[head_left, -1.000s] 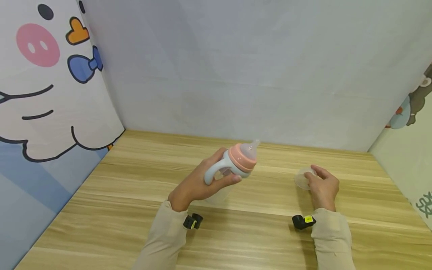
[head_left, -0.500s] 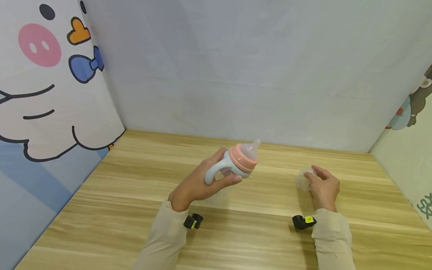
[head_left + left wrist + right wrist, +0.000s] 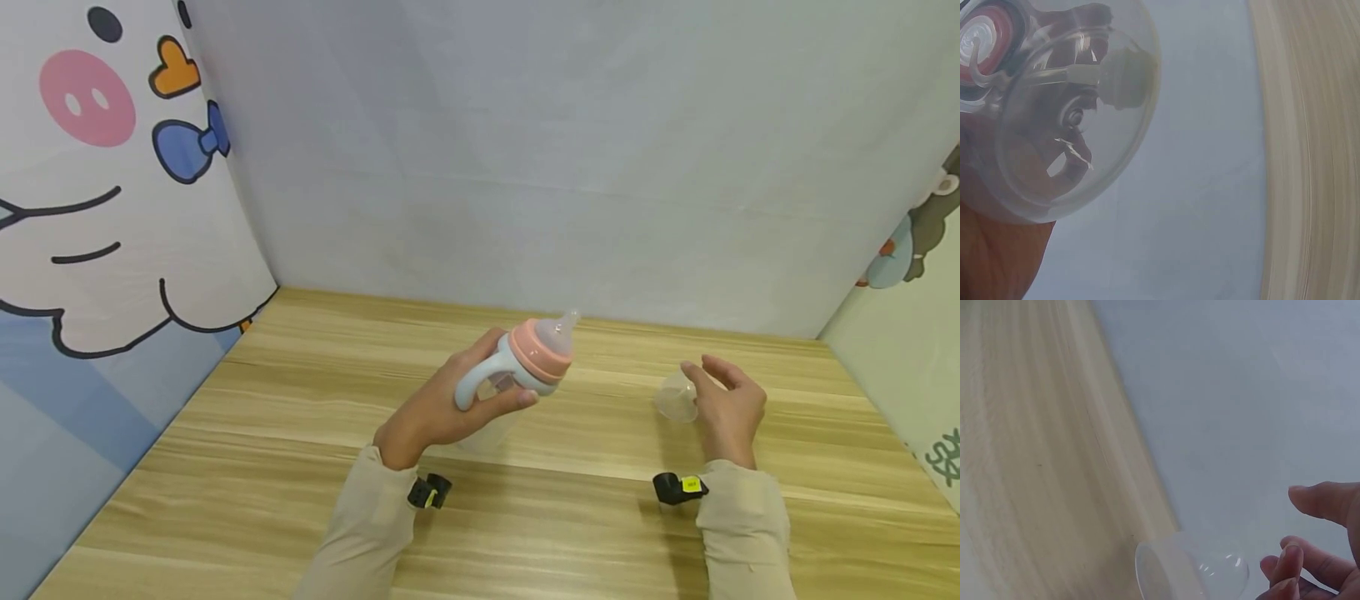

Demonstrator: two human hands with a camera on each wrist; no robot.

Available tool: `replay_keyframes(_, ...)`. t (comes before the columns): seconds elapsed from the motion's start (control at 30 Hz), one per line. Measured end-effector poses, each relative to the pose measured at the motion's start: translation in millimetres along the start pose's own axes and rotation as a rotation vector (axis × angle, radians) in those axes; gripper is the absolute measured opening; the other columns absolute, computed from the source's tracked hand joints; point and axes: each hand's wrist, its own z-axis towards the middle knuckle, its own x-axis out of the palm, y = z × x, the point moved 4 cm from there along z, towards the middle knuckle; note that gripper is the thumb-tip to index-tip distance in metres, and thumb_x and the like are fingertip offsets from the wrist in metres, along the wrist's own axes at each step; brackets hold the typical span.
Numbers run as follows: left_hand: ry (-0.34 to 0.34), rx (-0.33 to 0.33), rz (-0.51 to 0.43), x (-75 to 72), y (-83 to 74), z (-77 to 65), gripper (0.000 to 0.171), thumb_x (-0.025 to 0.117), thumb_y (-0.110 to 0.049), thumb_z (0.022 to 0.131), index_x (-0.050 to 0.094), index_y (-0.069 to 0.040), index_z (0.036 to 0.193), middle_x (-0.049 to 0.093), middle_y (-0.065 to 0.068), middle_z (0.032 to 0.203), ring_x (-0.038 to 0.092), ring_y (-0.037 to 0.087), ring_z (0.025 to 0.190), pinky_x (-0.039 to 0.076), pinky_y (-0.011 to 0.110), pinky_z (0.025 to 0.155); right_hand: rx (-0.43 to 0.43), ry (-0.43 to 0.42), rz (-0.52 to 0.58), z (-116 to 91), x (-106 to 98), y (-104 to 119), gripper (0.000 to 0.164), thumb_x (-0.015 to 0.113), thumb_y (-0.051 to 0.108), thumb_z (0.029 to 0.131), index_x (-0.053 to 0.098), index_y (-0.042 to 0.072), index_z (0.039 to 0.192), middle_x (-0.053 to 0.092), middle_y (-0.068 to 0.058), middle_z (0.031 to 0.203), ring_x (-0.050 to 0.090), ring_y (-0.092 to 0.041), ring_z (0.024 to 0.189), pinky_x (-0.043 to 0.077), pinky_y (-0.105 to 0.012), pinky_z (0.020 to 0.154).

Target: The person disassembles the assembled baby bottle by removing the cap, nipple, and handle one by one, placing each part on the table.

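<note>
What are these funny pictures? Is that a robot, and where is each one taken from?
No robot here, just a person's two bare hands! The big picture comes from a camera worn on the head, looking forward and down. The little black cameras sit on the wrists, and each takes a close-up. The left hand holds a baby bottle with a pink ring and a pale handle. Its close-up looks into the clear bottle, where a thin tube shows. The right hand is beside a clear, cup-shaped cap on the wooden table. Its close-up shows those fingers holding nothing.
</note>
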Motion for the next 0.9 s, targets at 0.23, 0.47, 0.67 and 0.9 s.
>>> replay_keyframes(0.23, 0.004, 0.001, 0.000, 0.4, 0.4, 0.5, 0.041, 0.070, -0.016, 0.096, 0.049, -0.015, 0.131, 0.064, 0.000, 0.106, 0.059, 0.011, 0.090, 0.053, 0.028, 0.082, -0.041, -0.006, 0.074, -6, -2, 14, 0.052, 0.079, 0.042, 0.086, 0.066, 0.016, 0.129, 0.060, 0.020, 0.098, 0.051, -0.003, 0.094, 0.049, -0.015, 0.066)
replay_keyframes(0.47, 0.005, -0.006, -0.012, 0.8, 0.7, 0.8, 0.041, 0.070, -0.016, 0.096, 0.049, -0.016, 0.131, 0.065, 0.000, 0.106, 0.059, 0.012, 0.090, 0.052, 0.027, 0.081, -0.076, -0.023, 0.139, -16, -4, 31, 0.040, 0.080, 0.044, 0.084, 0.071, 0.019, 0.115, 0.060, 0.017, 0.097, 0.050, -0.007, 0.087, 0.046, -0.016, 0.059)
replay_keyframes(0.67, 0.006, 0.005, -0.004, 1.1, 0.6, 1.8, 0.042, 0.070, -0.018, 0.096, 0.049, -0.016, 0.132, 0.064, -0.001, 0.107, 0.059, 0.012, 0.091, 0.054, 0.035, 0.082, -0.130, -0.041, 0.182, -26, -7, 47, 0.035, 0.081, 0.041, 0.084, 0.074, 0.018, 0.110, 0.063, 0.017, 0.098, 0.051, -0.004, 0.093, 0.045, -0.016, 0.056)
replay_keyframes(0.9, 0.005, 0.008, -0.015, 2.2, -0.9, 2.5, 0.038, 0.070, -0.016, 0.095, 0.051, -0.014, 0.128, 0.064, 0.001, 0.106, 0.059, 0.012, 0.089, 0.054, 0.031, 0.081, -0.186, -0.038, 0.215, -40, -8, 64, 0.033, 0.082, 0.040, 0.083, 0.074, 0.020, 0.108, 0.065, 0.014, 0.097, 0.051, -0.008, 0.080, 0.045, -0.015, 0.057)
